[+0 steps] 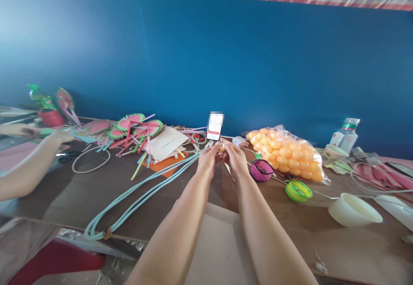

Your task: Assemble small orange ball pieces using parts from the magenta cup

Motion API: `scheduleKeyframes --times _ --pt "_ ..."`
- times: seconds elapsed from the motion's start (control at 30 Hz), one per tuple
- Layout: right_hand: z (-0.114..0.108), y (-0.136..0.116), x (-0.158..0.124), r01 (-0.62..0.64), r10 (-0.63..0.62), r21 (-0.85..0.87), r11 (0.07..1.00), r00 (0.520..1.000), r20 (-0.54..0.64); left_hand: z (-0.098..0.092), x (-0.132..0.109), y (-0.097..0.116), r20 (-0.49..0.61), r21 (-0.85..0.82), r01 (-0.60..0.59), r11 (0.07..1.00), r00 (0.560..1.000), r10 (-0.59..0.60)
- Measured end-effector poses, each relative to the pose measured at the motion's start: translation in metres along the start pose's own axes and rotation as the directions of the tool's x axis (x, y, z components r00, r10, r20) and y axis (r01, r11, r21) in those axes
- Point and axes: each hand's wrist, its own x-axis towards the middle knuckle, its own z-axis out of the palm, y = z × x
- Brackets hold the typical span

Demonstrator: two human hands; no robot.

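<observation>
the fingers of the left hand [207,161] and the right hand [235,160] are curled in close, their tips brought together on a small shiny yellowish thing [221,146]. it sits between the two hands, held above the table [161,207]; it is too small to tell what it is, or which finger grips which part. both forearms reach straight out from below.

just beyond the fingertips a phone [214,132] stands upright with a lit screen, near the blue wall panel [258,61]. a small white box [239,142] lies to the right of the phone. near the right hand is a purple cup [262,171] with dark bits inside, and behind it a clear bag of orange balls [287,154]. farther right come a yellow-green round container [298,191], a pale bowl [355,211] and, toward the back, a clear bottle [346,136] with a green band.

to the left of the left hand, pale blue tubes [138,190] run in a long loop toward the near edge, beside an orange sheet [166,167]. behind them lie a printed paper [165,144] and pink-and-green folded fans [129,123]. a white ring [90,159] lies farther left, and at the far left another person's arm [32,162] reaches in over the table, near a green bottle [42,98].
</observation>
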Motion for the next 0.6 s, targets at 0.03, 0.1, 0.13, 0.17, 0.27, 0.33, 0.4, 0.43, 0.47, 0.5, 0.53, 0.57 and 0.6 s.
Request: scheduleKeyframes --times 0.03,0.1,0.13,0.17,0.27,0.33,0.4,0.43,0.47,0.5,0.53,0.57,0.6 --pt "-0.0001 0.0002 0.0002 0.005 -0.005 -0.009 1.0 1.0 0.0 0.0 0.0 -0.0001 0.002 -0.004 -0.003 1.0 1.0 0.003" --pt "-0.0005 0.001 0.0012 0.024 -0.024 -0.038 0.999 1.0 -0.001 -0.0003 0.0001 -0.0008 0.007 -0.011 -0.013 1.0 1.0 0.013" --pt "-0.0008 0.0014 0.0017 0.033 -0.033 -0.048 0.998 0.999 -0.002 -0.0005 0.0003 -0.0011 0.01 -0.01 -0.015 1.0 1.0 0.016" --pt "-0.001 0.0017 0.0023 0.04 -0.04 -0.051 0.998 0.999 -0.002 -0.0008 0.0004 -0.0015 0.012 -0.008 -0.016 1.0 1.0 0.016" --pt "-0.001 0.0017 0.0029 0.043 -0.043 -0.037 0.998 0.999 -0.001 -0.0011 0.0006 -0.0019 0.016 -0.001 -0.013 1.0 1.0 0.013" --pt "-0.0002 0.0002 0.0019 0.031 -0.031 -0.025 0.999 1.0 -0.001 -0.0009 0.0005 -0.0016 0.017 -0.007 -0.013 1.0 1.0 0.013" --pt "0.0012 -0.0024 0.0 0.004 -0.004 0.001 1.0 1.0 -0.01 -0.0005 0.0004 -0.0012 0.014 -0.008 -0.009 1.0 1.0 0.009" --pt "0.002 -0.0039 -0.0011 -0.011 0.011 0.018 1.0 1.0 -0.011 -0.0003 0.0004 -0.001 0.013 -0.008 -0.007 1.0 1.0 0.007" --pt "0.0027 -0.0053 -0.0021 -0.023 0.024 0.033 0.999 1.0 -0.011 -0.0002 0.0004 -0.0009 0.011 -0.008 -0.005 1.0 1.0 0.005" --pt "0.0033 -0.0064 -0.003 -0.032 0.033 0.046 0.998 0.999 -0.01 -0.0001 0.0004 -0.0009 0.008 -0.009 -0.004 1.0 1.0 0.004" --pt "0.0038 -0.0072 -0.0036 -0.036 0.037 0.054 0.998 0.999 -0.008 -0.0001 0.0005 -0.0008 0.007 -0.012 -0.003 1.0 1.0 0.003" --pt "0.004 -0.0076 -0.0038 -0.035 0.036 0.058 0.998 0.999 -0.007 -0.0002 0.0005 -0.0008 0.009 -0.016 -0.004 1.0 1.0 0.004" --pt "0.004 -0.0075 -0.0037 -0.031 0.031 0.057 0.998 0.999 -0.007 -0.0004 0.0006 -0.0009 0.012 -0.019 -0.004 1.0 1.0 0.004"
